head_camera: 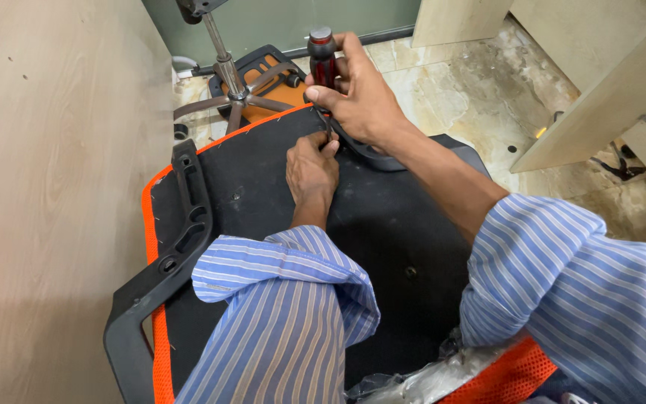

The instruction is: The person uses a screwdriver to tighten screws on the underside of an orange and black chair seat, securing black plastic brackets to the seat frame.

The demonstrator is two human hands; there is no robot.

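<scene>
**A:** What's the biggest thing in front of you?

**B:** The upturned chair seat [383, 224], black underside facing me, orange mesh along its left edge and near corner. It fills the middle of my view, with a pale wooden panel [46, 187] standing along its left side and marbled floor tiles [472, 97] beyond its far right edge.

**A:** And on the seat?

**B:** A black plastic armrest bracket [177, 239] runs down the left edge, from the far left corner to the near left corner, where it bends off the seat. A second curved black bracket [371, 153] lies at the far edge, partly under my right hand.

**A:** Past the seat?

**B:** A chair base [237, 86] with its metal gas column tilted up, standing just behind the far left corner over another orange and black piece.

**A:** Your hands?

**B:** My right hand [360, 93] is over the far edge, fingers wrapped tight round the dark red handle of a screwdriver [323, 60]; the handle stands up out of my fist and the thin shaft points down to the seat. My left hand [312, 168] rests on the black underside just below it, fingers bunched narrow at the lower end of the shaft. Whether they pinch the shaft or a screw there, I can't tell. Both striped blue sleeves are pushed up my forearms.

**A:** Anything small?

**B:** A bolt hole [410, 271] in the underside, toward the near right.
</scene>
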